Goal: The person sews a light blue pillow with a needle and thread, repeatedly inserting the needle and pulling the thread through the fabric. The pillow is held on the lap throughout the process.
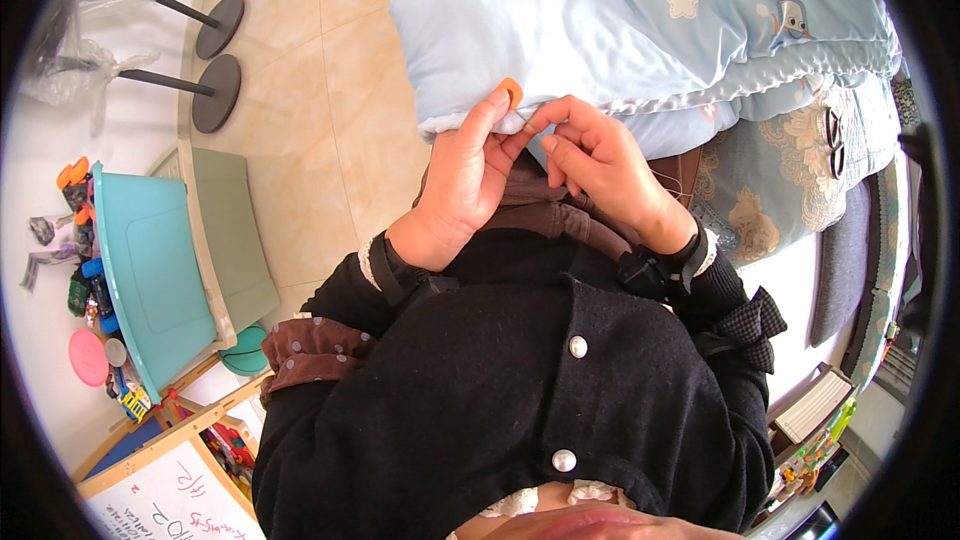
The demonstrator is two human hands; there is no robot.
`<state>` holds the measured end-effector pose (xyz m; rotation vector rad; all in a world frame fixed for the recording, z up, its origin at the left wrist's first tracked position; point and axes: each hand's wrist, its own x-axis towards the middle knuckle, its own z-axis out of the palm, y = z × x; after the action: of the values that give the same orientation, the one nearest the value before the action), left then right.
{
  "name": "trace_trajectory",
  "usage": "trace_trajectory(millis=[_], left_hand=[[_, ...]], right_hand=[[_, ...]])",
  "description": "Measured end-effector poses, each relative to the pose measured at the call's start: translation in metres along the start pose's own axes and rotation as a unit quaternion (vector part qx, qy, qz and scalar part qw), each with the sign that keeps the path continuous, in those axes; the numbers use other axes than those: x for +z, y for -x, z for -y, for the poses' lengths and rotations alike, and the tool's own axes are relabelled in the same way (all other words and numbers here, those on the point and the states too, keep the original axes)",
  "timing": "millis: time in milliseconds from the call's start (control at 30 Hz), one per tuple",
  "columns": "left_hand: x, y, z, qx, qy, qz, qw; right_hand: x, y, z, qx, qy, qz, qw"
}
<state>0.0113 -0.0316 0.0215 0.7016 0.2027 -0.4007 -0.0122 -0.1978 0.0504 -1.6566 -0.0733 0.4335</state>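
A light blue quilt (480,45) with printed stars and vehicles lies before me, its near edge at my fingers. My left hand (469,172) pinches that edge; a small orange piece (511,92), whose kind I cannot tell, sits at the thumb tip. Close on the right, my right hand (592,150) has its index finger and thumb bent near the left fingertips, around something very thin, perhaps a needle or thread. Pale thread (671,184) shows beside the right wrist. What lies under the fingers is partly hidden.
Eyeglasses (834,144) rest on a patterned lace-trimmed cloth (757,195) at the right. Along the left stand a turquoise bin (157,262) with toys, a grey-green box (232,232) and two round-based stands (217,94). A whiteboard (165,495) is at the lower left.
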Motion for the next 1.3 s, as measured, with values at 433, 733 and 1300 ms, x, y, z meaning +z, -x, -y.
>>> trace_trajectory(millis=[433,733,1300], left_hand=[[-0.002,0.001,0.003,-0.013,0.012,-0.005,1.000],[-0.009,0.000,0.005,-0.017,0.006,0.028,0.999],[-0.019,-0.006,0.014,0.120,-0.137,0.040,0.982]], right_hand=[[0.006,-0.004,-0.013,-0.014,-0.055,-0.026,0.998],[0.006,-0.008,-0.018,-0.152,0.059,-0.065,0.985],[-0.004,-0.031,0.028,-0.317,0.375,-0.064,0.869]])
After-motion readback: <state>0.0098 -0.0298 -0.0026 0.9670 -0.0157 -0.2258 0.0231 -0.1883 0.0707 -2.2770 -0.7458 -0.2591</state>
